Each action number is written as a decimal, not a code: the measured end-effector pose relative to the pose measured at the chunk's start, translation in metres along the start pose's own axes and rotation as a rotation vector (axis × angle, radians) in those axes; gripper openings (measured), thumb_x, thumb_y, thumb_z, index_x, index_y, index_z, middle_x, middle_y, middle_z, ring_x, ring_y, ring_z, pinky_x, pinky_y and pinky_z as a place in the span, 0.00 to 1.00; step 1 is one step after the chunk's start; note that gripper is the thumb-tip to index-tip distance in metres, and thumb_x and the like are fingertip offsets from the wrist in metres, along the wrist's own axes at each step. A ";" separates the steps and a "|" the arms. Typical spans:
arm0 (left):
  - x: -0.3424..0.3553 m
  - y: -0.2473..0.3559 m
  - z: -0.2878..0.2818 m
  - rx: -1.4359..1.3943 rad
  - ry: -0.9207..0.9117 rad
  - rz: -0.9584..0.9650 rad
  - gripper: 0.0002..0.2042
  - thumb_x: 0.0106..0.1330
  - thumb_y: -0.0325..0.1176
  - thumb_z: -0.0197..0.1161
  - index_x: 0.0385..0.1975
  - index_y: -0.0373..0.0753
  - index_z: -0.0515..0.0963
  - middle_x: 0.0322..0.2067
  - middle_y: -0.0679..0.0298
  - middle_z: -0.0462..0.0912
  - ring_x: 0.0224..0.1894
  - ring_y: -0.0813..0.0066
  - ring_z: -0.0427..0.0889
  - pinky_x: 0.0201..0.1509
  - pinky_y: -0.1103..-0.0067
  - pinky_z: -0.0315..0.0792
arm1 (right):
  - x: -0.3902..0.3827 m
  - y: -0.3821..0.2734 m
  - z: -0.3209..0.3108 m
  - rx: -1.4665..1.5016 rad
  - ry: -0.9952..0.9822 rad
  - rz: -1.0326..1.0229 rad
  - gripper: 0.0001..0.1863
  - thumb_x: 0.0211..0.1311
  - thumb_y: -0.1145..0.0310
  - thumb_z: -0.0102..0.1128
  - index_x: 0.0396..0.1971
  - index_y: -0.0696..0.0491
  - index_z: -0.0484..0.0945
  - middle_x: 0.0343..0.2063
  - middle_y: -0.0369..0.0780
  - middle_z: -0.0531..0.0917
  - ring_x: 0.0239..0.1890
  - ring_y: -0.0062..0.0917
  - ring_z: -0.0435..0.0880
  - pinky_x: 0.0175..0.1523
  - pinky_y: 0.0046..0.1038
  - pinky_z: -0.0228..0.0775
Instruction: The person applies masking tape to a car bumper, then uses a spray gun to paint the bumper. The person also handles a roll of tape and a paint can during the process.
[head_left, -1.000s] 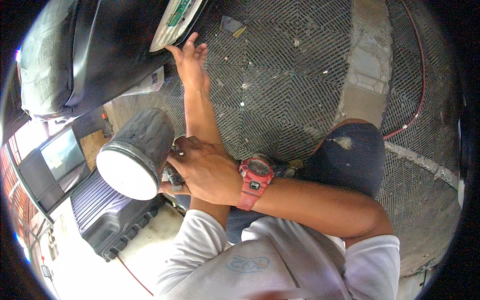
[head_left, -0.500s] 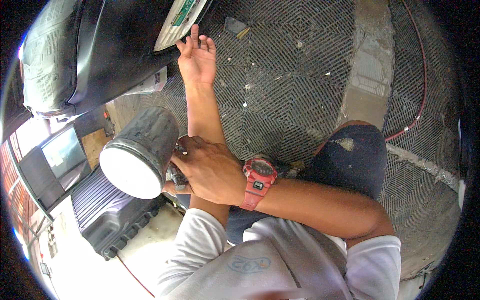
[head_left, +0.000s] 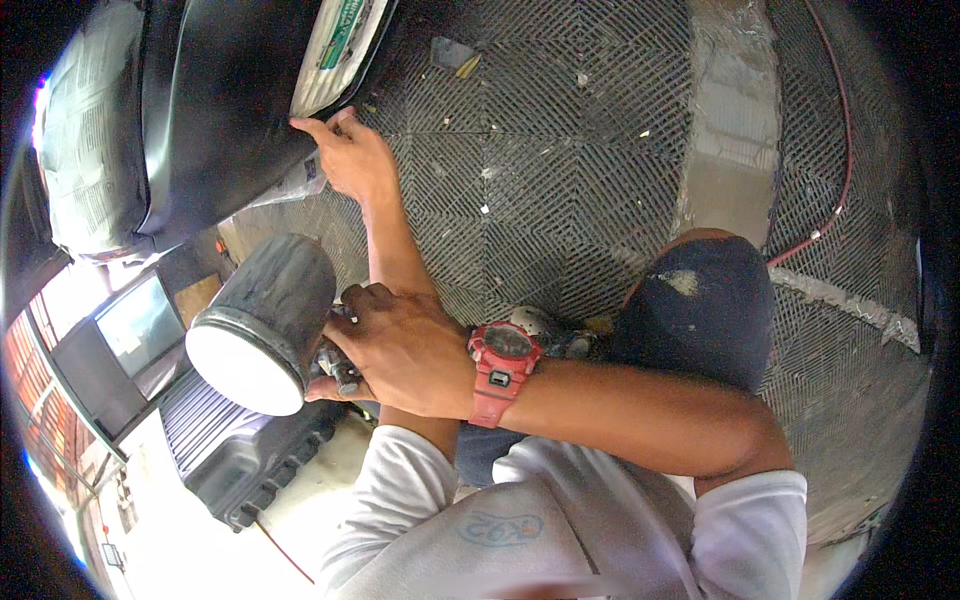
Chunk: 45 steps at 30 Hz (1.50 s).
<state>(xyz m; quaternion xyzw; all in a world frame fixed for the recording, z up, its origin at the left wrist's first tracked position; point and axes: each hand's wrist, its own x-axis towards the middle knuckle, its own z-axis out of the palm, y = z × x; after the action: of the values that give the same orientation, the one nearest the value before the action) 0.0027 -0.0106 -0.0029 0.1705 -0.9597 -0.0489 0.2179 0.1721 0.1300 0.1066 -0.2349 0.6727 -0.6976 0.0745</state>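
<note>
Spray gun (head_left: 342, 372) held in right hand (head_left: 412, 345); left hand (head_left: 358, 162) at pale strip's (head_left: 328, 72) corner, can't tell whether pinching. Best keep cup (head_left: 285, 290) level.

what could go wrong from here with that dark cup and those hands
The dark cup on the tool in the right hand is tilted, so any contents might leak if it is poorly sealed. The right hand crosses over the left forearm, so the two could knock together. The bare left hand is at the edge of the black panel and might smudge it.
</note>
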 end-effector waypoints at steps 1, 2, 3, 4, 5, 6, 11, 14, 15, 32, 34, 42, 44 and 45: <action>0.001 0.000 -0.002 -0.011 0.017 0.010 0.36 0.79 0.38 0.58 0.80 0.22 0.55 0.44 0.53 0.93 0.48 0.44 0.91 0.54 0.55 0.80 | 0.000 0.000 -0.001 0.015 -0.069 0.024 0.41 0.68 0.29 0.63 0.55 0.56 0.83 0.48 0.54 0.85 0.53 0.47 0.87 0.58 0.48 0.81; 0.002 0.001 -0.003 0.060 0.017 0.017 0.37 0.79 0.39 0.59 0.80 0.23 0.55 0.44 0.52 0.93 0.47 0.44 0.91 0.54 0.55 0.80 | 0.001 -0.001 -0.002 0.005 -0.018 0.012 0.41 0.67 0.29 0.63 0.53 0.57 0.84 0.46 0.53 0.86 0.51 0.47 0.88 0.56 0.48 0.82; 0.003 0.002 -0.005 0.136 -0.002 -0.006 0.37 0.79 0.40 0.59 0.80 0.23 0.55 0.45 0.52 0.93 0.47 0.44 0.91 0.53 0.54 0.80 | 0.002 -0.002 -0.002 -0.006 0.032 -0.001 0.42 0.66 0.29 0.63 0.52 0.58 0.85 0.45 0.53 0.87 0.49 0.47 0.88 0.53 0.47 0.83; 0.004 0.005 -0.007 0.219 -0.011 -0.014 0.37 0.80 0.41 0.59 0.80 0.23 0.56 0.45 0.52 0.93 0.46 0.43 0.91 0.52 0.54 0.80 | 0.002 -0.003 -0.003 -0.025 0.064 -0.018 0.42 0.65 0.29 0.62 0.51 0.59 0.85 0.43 0.52 0.88 0.47 0.47 0.88 0.51 0.47 0.83; 0.005 0.007 -0.008 0.154 -0.006 0.012 0.37 0.79 0.42 0.60 0.80 0.24 0.57 0.46 0.51 0.93 0.44 0.40 0.91 0.51 0.51 0.80 | 0.002 -0.003 -0.003 -0.018 0.089 -0.019 0.42 0.65 0.29 0.62 0.51 0.59 0.85 0.43 0.52 0.88 0.47 0.47 0.88 0.51 0.47 0.83; 0.004 0.011 -0.009 0.170 0.000 0.049 0.37 0.79 0.42 0.60 0.80 0.24 0.56 0.46 0.50 0.93 0.44 0.40 0.91 0.50 0.50 0.80 | 0.002 -0.004 -0.003 -0.021 0.097 -0.024 0.42 0.65 0.29 0.62 0.51 0.59 0.85 0.43 0.52 0.88 0.48 0.47 0.88 0.51 0.47 0.83; 0.009 0.030 -0.014 0.313 -0.076 0.092 0.40 0.79 0.42 0.60 0.81 0.25 0.52 0.46 0.49 0.92 0.43 0.39 0.91 0.50 0.49 0.80 | 0.001 -0.002 -0.004 -0.033 0.115 -0.039 0.42 0.65 0.29 0.63 0.52 0.59 0.85 0.44 0.52 0.89 0.49 0.47 0.88 0.51 0.47 0.83; 0.010 0.036 -0.012 0.253 -0.104 0.107 0.40 0.80 0.43 0.59 0.82 0.25 0.50 0.47 0.48 0.92 0.45 0.39 0.91 0.52 0.50 0.80 | 0.006 0.001 -0.005 -0.002 0.081 -0.036 0.40 0.67 0.30 0.62 0.52 0.57 0.85 0.45 0.52 0.88 0.50 0.47 0.88 0.53 0.46 0.83; 0.006 0.036 -0.011 0.228 -0.159 0.086 0.40 0.80 0.43 0.59 0.82 0.26 0.50 0.47 0.48 0.92 0.46 0.39 0.91 0.53 0.50 0.80 | 0.005 0.002 -0.005 -0.001 0.051 -0.027 0.39 0.68 0.30 0.62 0.53 0.56 0.85 0.46 0.52 0.87 0.51 0.46 0.87 0.55 0.45 0.82; 0.005 0.023 0.028 0.236 -0.290 0.157 0.38 0.76 0.45 0.64 0.79 0.32 0.58 0.36 0.41 0.91 0.37 0.40 0.92 0.45 0.52 0.84 | 0.002 0.006 -0.019 -0.003 -0.053 -0.016 0.34 0.68 0.41 0.67 0.55 0.59 0.82 0.52 0.52 0.85 0.59 0.48 0.84 0.66 0.47 0.77; 0.003 0.032 0.031 0.238 -0.336 0.188 0.40 0.76 0.46 0.64 0.80 0.33 0.56 0.35 0.41 0.91 0.36 0.41 0.92 0.43 0.53 0.84 | 0.003 0.002 -0.026 -0.012 -0.070 0.004 0.34 0.68 0.41 0.68 0.53 0.60 0.82 0.52 0.53 0.85 0.58 0.48 0.84 0.65 0.47 0.78; 0.012 0.040 0.028 0.270 -0.413 0.111 0.45 0.76 0.45 0.63 0.87 0.44 0.44 0.36 0.39 0.91 0.38 0.40 0.92 0.45 0.51 0.84 | 0.010 -0.001 -0.041 -0.060 -0.043 0.008 0.35 0.67 0.38 0.68 0.47 0.61 0.82 0.48 0.56 0.84 0.57 0.50 0.84 0.59 0.46 0.82; 0.013 0.036 0.027 0.325 -0.438 0.081 0.45 0.76 0.44 0.63 0.88 0.50 0.44 0.38 0.39 0.91 0.39 0.40 0.92 0.46 0.50 0.83 | 0.012 0.000 -0.039 -0.065 0.000 0.004 0.37 0.67 0.35 0.66 0.47 0.61 0.82 0.47 0.55 0.85 0.54 0.51 0.86 0.57 0.48 0.82; 0.014 0.034 0.027 0.299 -0.410 0.079 0.44 0.77 0.44 0.62 0.88 0.51 0.44 0.38 0.39 0.91 0.39 0.40 0.92 0.47 0.50 0.83 | 0.013 -0.001 -0.038 -0.068 0.032 0.004 0.39 0.67 0.32 0.64 0.47 0.60 0.83 0.46 0.55 0.86 0.52 0.51 0.87 0.55 0.49 0.82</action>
<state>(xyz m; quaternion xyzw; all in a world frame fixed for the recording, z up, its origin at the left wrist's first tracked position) -0.0311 0.0175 -0.0160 0.1498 -0.9863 0.0684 -0.0072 0.1445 0.1587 0.1106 -0.2248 0.6975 -0.6780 0.0571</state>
